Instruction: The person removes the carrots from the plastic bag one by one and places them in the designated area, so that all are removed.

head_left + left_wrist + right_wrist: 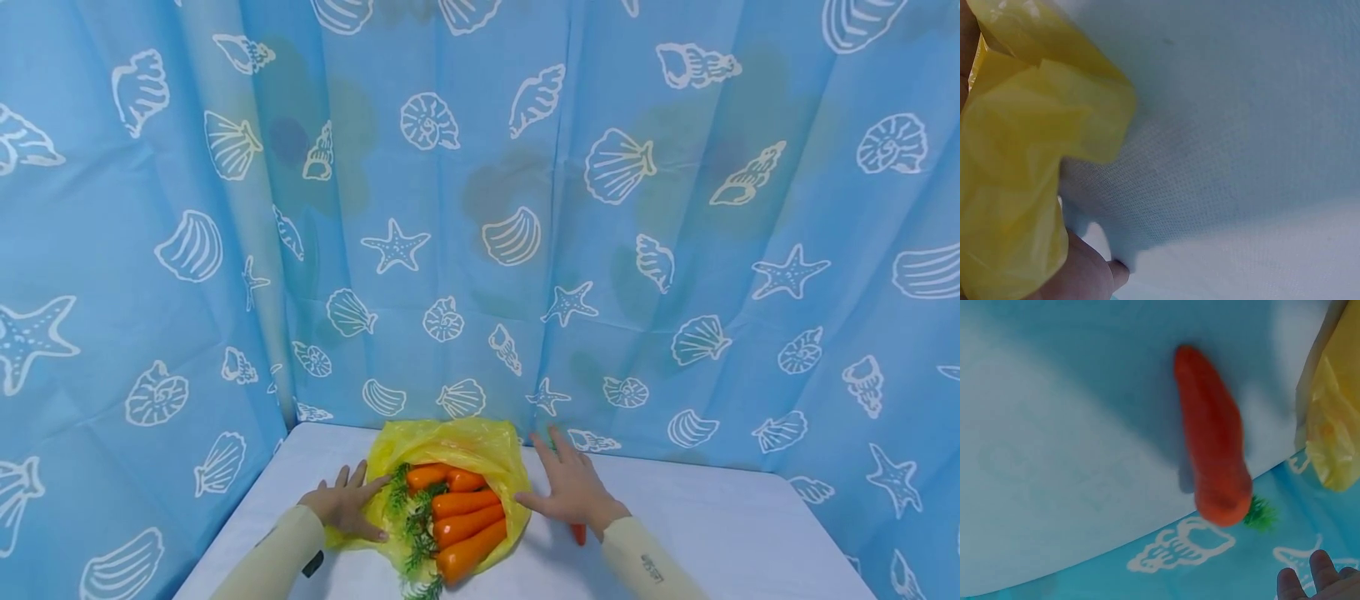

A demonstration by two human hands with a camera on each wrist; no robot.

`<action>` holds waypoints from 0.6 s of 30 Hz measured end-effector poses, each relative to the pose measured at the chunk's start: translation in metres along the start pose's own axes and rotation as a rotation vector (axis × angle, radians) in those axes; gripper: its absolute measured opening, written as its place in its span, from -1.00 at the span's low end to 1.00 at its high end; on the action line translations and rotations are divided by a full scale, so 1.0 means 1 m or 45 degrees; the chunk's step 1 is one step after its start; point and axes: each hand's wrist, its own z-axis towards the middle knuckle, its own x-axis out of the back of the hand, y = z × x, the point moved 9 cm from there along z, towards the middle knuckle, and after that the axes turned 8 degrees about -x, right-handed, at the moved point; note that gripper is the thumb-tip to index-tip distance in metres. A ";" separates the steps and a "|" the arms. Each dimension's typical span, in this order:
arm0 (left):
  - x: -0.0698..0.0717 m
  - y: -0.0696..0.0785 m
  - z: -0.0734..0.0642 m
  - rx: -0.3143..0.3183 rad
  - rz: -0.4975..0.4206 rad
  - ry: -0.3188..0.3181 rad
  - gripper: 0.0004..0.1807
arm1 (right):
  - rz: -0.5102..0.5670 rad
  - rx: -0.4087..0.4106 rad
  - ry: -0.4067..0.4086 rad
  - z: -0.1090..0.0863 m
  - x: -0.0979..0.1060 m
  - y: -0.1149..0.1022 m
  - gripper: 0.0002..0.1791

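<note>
A yellow plastic bag lies with its mouth toward me, holding several orange carrots with green leafy tops. My left hand rests at the bag's left edge, fingers spread. In the left wrist view, the yellow film covers part of that hand. My right hand is spread just right of the bag, its thumb near the bag's edge. Under it lies a single carrot, mostly hidden in the head view, with a green tuft at its thick end.
A white table carries everything. Behind and at the left hangs a blue curtain with white shell prints, close to the table's far edge. A small dark object is beside the left wrist.
</note>
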 end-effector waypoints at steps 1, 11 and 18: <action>0.000 0.000 0.000 -0.001 -0.001 -0.001 0.13 | -0.005 0.006 -0.009 0.000 -0.002 -0.002 0.07; -0.006 -0.008 0.010 0.019 -0.042 -0.017 0.18 | -0.089 0.160 -0.014 -0.006 -0.008 -0.035 0.07; -0.003 -0.005 0.007 0.012 -0.040 -0.005 0.18 | -0.103 0.207 -0.052 -0.007 -0.007 -0.053 0.08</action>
